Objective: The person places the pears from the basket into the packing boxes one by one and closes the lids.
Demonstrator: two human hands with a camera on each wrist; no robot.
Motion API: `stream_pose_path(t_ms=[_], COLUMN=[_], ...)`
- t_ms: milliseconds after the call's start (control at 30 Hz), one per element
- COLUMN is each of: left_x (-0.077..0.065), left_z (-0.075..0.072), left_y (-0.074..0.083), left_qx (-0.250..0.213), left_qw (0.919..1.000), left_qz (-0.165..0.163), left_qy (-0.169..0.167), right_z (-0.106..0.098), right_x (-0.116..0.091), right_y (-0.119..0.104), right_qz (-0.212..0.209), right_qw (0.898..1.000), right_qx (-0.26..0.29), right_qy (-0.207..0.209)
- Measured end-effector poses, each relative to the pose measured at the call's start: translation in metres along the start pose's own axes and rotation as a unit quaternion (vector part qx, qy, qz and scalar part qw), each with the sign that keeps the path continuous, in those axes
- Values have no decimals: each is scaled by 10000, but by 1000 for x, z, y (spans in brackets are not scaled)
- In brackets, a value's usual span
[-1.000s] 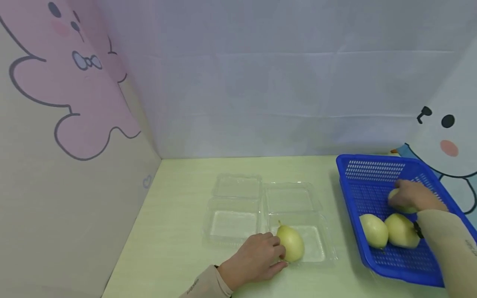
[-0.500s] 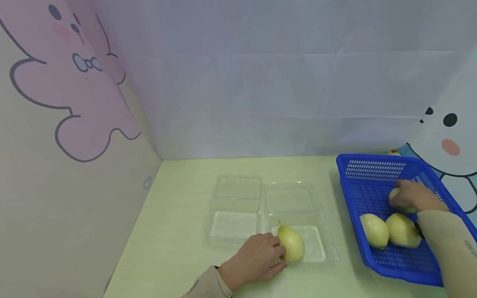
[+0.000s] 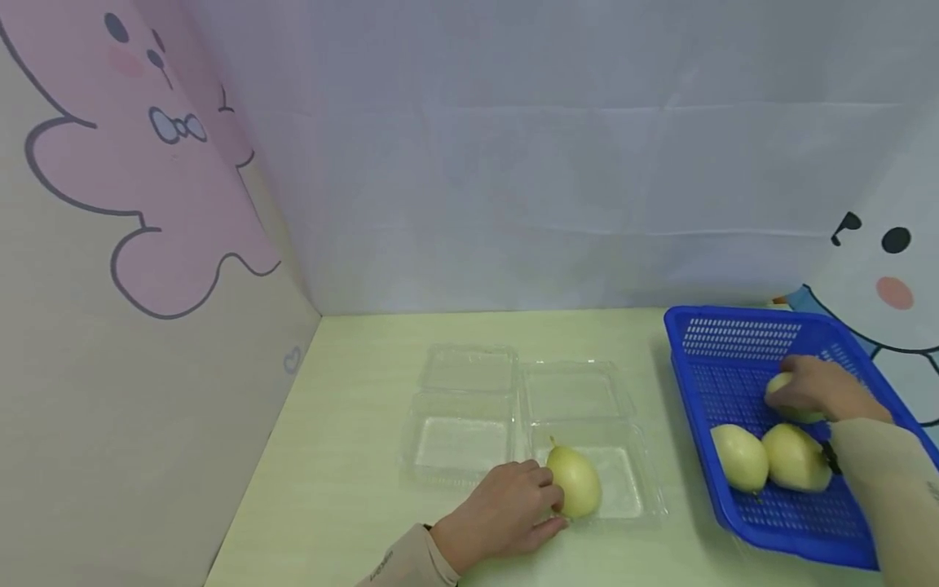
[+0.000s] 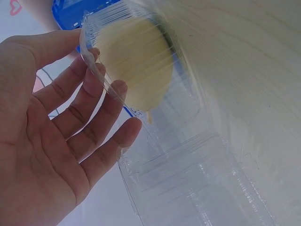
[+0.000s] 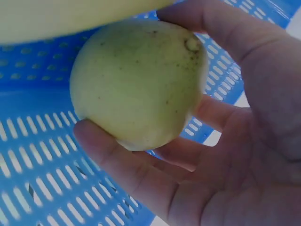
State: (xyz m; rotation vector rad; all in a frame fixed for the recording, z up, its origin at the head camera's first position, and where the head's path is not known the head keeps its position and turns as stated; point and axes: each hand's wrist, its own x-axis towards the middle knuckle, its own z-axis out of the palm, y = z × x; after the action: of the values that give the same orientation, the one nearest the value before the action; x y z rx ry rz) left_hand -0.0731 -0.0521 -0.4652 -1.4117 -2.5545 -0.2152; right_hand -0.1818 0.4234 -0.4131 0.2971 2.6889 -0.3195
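In the head view, a yellow pear [image 3: 575,481] lies in the near half of a hinged clear plastic container [image 3: 623,481], whose lid is folded open behind it. My left hand [image 3: 502,515] is beside this pear. The left wrist view shows that hand [image 4: 61,117] with thumb and curled fingertips on the container's rim [image 4: 96,66]; the pear [image 4: 136,61] sits just behind the wall. Inside a blue basket [image 3: 693,456], my right hand [image 3: 825,390] grips another pear [image 3: 781,381]. The right wrist view has its thumb and fingers around that pear [image 5: 141,84].
Two more pears, one on the left [image 3: 741,458] and one beside it [image 3: 797,458], lie in the basket's near part. A second clear container [image 3: 462,440] stands open to the left of the first. Cloth walls [image 3: 477,204] bound the table's back and sides.
Both hands hold nearly the same poses throughout. The whole head view has shifted slightly.
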Motion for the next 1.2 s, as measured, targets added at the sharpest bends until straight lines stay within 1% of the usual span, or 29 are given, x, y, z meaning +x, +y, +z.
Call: stream_pose_path(t_ms=[100,167,233,333,467,567,633,733,900,1033,1133,1200], left_x=[0,0,0,1,1,1,2,3,4,5,5,5], left_z=[1,1,1,0,-1,-2,-2,-3,-3,-4,-4,-5], left_y=[0,0,0,0,1,1,1,1,2,2,2,2], left_qx=[29,64,79,38,-48,-65,-51,2,33,61,56,78], left_qw=[10000,10000,9999,10000,10000,10000,10000,10000,10000,10000,10000,9999], left_qz=[27,33,26,-6,-17,-29,-38,-29,-13,7,-1,-5], left_qy=[24,64,83,29,-25,-26,-32,-6,35,71,68,69], right_z=[-2,-2,-3,-5,-11,-18,-23,-30,-35,-33,-30,-30], right_x=[-3,-7,-11,-17,-25,-33,-39,-48,-62,-70,-74,-77], right_y=[0,-3,-7,-18,-33,-46,-56,-72,-92,-104,-113,-120], right_qz=[-51,-13,47,185,212,45,-62,-307,-865,-1169,-1316,-1389], right_qw=[10000,9999,9997,9974,9898,9842,9809,9769,9675,9607,9592,9600], right_qx=[11,82,158,303,463,469,446,432,513,570,595,600], right_qy=[38,56,202,624,1327,1709,1891,2068,2322,2451,2431,2358])
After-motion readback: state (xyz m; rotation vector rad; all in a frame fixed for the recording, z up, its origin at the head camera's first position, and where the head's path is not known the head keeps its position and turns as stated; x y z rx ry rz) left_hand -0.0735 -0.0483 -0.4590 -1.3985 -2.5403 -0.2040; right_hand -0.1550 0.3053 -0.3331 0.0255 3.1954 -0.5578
